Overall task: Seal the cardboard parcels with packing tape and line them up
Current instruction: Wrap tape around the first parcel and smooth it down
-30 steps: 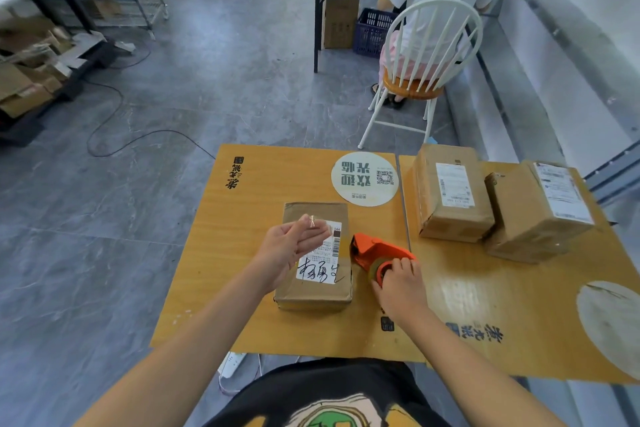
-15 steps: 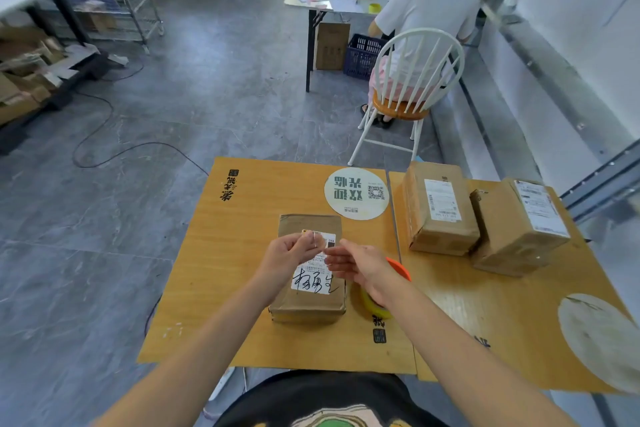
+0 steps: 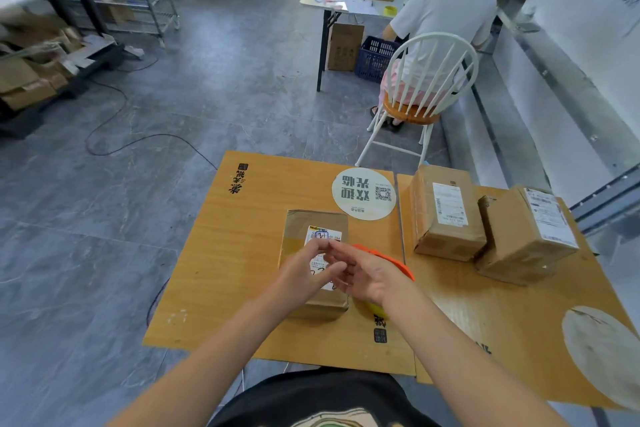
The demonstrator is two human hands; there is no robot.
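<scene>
A brown parcel (image 3: 313, 224) with a white label lies on the wooden table (image 3: 242, 253) in front of me. Both hands meet just above its label. My left hand (image 3: 303, 276) has its fingers curled, and thumb and forefinger pinch a small bit of clear tape that is hard to make out. My right hand (image 3: 369, 272) reaches in from the right, its fairly straight fingers touching the left fingertips. The orange tape dispenser (image 3: 393, 262) lies on the table behind my right hand, mostly hidden. Two more labelled parcels (image 3: 446, 215) (image 3: 523, 236) sit side by side at the right, touching.
A round white sticker (image 3: 363, 192) is on the table behind the centre parcel. Beyond the table's far edge a person sits on a white chair (image 3: 429, 87) at another desk. Cables trail on the grey floor at the left.
My right hand has let go of the tape dispenser and moved left to meet my left hand over the parcel. The camera has tilted up.
</scene>
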